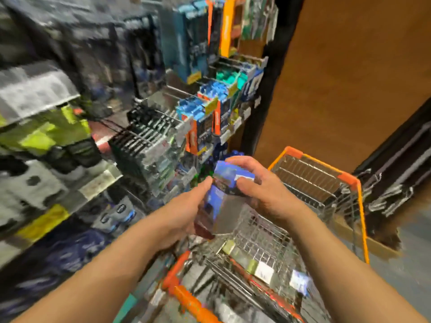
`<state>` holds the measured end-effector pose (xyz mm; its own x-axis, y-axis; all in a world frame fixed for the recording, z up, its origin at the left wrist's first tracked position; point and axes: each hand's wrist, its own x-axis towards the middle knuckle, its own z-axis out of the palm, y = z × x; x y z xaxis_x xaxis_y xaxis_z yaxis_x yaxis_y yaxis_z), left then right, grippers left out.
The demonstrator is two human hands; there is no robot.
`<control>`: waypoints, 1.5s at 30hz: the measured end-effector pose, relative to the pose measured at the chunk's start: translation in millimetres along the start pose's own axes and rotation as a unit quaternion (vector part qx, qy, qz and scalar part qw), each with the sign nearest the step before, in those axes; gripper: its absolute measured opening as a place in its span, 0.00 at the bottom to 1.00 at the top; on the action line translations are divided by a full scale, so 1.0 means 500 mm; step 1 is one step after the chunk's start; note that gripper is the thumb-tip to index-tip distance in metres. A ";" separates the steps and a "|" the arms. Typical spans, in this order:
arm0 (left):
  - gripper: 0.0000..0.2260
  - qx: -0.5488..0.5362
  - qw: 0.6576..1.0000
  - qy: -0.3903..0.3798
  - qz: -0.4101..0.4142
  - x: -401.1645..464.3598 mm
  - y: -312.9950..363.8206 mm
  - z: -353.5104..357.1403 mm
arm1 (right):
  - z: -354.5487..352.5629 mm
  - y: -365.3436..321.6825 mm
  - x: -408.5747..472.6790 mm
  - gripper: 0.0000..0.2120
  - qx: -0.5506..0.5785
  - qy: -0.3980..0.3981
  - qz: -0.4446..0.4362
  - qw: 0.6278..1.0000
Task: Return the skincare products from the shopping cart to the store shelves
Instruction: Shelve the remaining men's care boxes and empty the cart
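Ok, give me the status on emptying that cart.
Done: nothing here shows which shelf items came from the cart; the picture is blurred. In hand: both the left hand and right hand hold a blue box above the cart. Left: shelving that box, plus several small boxes in the cart.

Shopping cart of bare silver wire mesh (263, 234), metal, with glossy orange plastic rim trim (326, 163). Blue-and-grey rectangular carton (221, 201): smooth card, slight sheen. Shelf packaging too blurred to judge.
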<state>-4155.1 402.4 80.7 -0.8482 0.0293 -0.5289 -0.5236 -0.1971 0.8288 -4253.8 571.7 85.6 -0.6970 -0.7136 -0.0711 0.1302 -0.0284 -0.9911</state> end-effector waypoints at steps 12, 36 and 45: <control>0.14 -0.107 0.960 0.083 0.244 -0.240 0.021 -0.159 | 0.232 -0.140 0.103 0.38 0.030 -0.193 -0.019 0.981; 0.20 0.186 0.739 0.524 0.381 -0.788 0.080 -0.413 | 0.847 -0.469 0.169 0.16 -0.209 -0.396 -0.275 0.851; 0.19 0.267 0.617 0.635 0.380 -0.936 0.157 -0.463 | 0.939 -0.548 0.175 0.12 -0.194 -0.360 -0.322 0.854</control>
<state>-3781.0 146.1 351.1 -0.2951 -0.7324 0.6136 -0.2529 0.6792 0.6890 -4019.2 188.2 403.8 0.0959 -0.8869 0.4519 -0.4581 -0.4424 -0.7710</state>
